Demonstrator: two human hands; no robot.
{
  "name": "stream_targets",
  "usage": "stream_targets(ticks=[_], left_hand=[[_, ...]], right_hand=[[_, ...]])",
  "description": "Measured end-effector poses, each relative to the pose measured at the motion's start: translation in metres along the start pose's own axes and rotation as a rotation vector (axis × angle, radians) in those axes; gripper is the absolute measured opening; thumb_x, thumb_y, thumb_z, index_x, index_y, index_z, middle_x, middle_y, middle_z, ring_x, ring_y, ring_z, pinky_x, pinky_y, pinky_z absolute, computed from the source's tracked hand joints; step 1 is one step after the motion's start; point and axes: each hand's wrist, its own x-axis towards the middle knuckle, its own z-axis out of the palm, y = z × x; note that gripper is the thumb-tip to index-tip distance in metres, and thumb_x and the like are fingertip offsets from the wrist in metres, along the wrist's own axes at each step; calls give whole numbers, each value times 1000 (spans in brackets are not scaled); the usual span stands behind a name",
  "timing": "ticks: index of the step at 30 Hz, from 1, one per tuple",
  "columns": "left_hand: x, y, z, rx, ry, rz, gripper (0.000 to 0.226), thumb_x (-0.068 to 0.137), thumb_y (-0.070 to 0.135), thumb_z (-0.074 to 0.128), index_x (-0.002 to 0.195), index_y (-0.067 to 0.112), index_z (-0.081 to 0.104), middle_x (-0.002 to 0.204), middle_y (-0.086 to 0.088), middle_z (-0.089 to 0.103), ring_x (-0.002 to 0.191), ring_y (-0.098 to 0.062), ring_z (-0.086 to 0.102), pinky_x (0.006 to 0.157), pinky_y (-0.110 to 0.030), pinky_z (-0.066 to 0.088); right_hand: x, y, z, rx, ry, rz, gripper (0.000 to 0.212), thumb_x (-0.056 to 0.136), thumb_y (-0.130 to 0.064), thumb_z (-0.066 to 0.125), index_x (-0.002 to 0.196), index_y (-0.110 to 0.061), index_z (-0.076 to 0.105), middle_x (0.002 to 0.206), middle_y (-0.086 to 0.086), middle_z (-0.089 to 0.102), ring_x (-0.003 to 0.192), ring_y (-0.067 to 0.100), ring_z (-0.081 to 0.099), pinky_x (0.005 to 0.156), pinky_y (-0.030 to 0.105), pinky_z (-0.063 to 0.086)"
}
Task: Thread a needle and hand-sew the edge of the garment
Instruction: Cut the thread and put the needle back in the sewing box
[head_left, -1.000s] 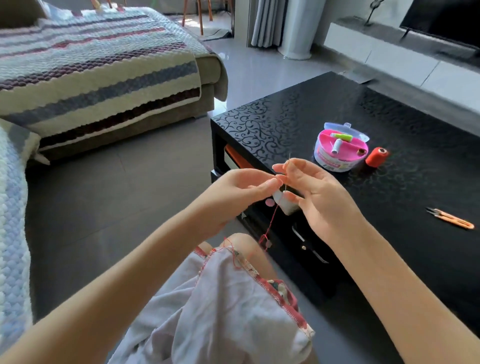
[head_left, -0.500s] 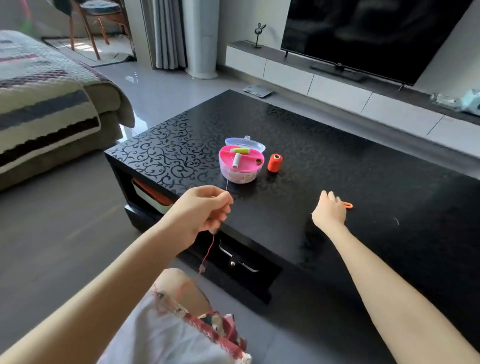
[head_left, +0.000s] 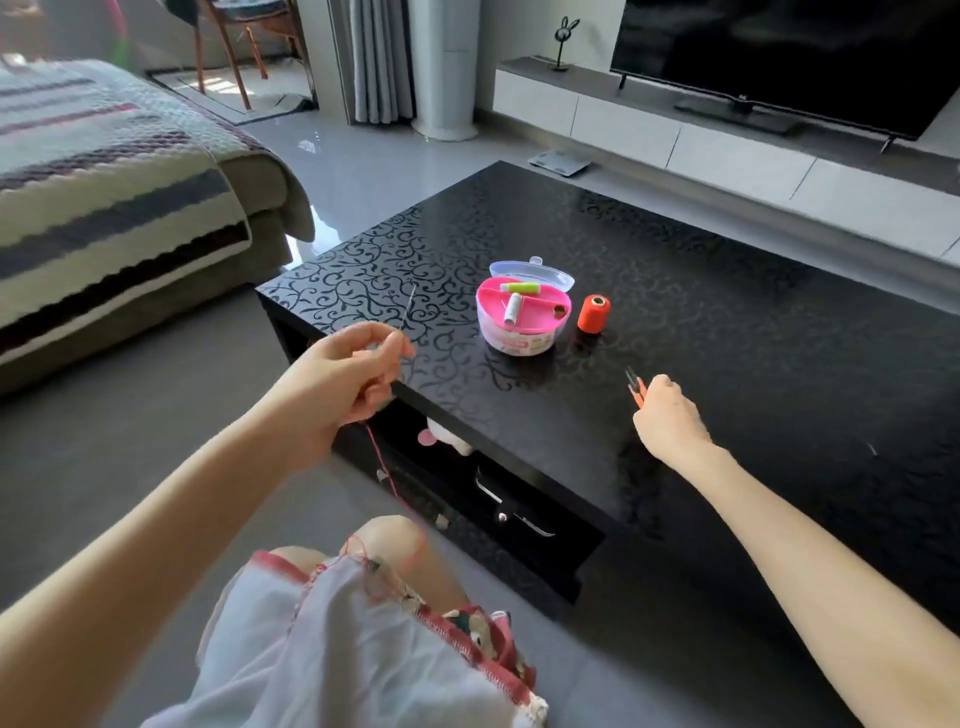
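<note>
Only one cam here, head-worn and wide-angle, looking forward and down, close over the person's knee (head_left: 389, 535); coffee table (head_left: 727, 322) sits 12 to 3 o'clock, sofa (head_left: 130, 208) at 10.

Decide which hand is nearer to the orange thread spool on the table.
Right. The right hand, gripping the snips, is a short way toward the person from the spool; the left hand, pinching the needle, is far left, beyond the pink box.

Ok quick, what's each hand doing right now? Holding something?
Left hand: pinches the thin silver needle, with the red thread hanging below.
Right hand: grips the small orange thread snips.
</note>
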Motion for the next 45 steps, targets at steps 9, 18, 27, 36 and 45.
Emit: stream_targets(ticks=[9, 18, 27, 36, 45], left_hand=[[5, 30, -99, -19, 413, 177, 22, 102, 22, 47, 80, 21, 54, 41, 14, 41, 36, 0, 26, 34, -13, 20], [-5, 40, -150, 96, 548, 228, 22, 99, 16, 45, 81, 22, 56, 45, 16, 42, 43, -7, 23, 41, -18, 18], [-23, 31, -199, -11, 599, 278, 22, 100, 23, 49, 80, 22, 58, 57, 5, 29, 45, -8, 21, 39, -18, 18], [-36, -13, -199, 161, 578, 119, 22, 98, 16, 49, 79, 21, 58, 45, 14, 34, 39, -2, 27, 36, -14, 20], [-87, -86, -107, -212, 240, -156, 21, 99, 20, 48, 87, 13, 64, 55, 10, 23, 45, -4, 19, 42, -15, 15]], right_hand=[[-162, -145, -3, 984, -636, -448, 5, 87, 0, 44, 89, -4, 42, 59, -1, 50, 52, 12, 41, 49, 21, 34], [-203, -217, 40, 747, -703, -584, 26, 76, -27, 75, 59, -13, 62, 51, -1, 50, 54, 5, 44, 59, 31, 41], [-198, -259, 42, 648, -838, -655, 23, 87, -21, 68, 89, 1, 70, 67, 0, 57, 58, 3, 48, 60, 17, 40], [-183, -283, 21, 925, -963, -495, 15, 88, -6, 62, 73, -6, 63, 53, 1, 58, 42, 8, 36, 38, 16, 25], [-165, -293, 15, 1171, -789, -443, 15, 89, -12, 64, 84, 2, 66, 44, 2, 34, 38, 10, 26, 38, 20, 22]])
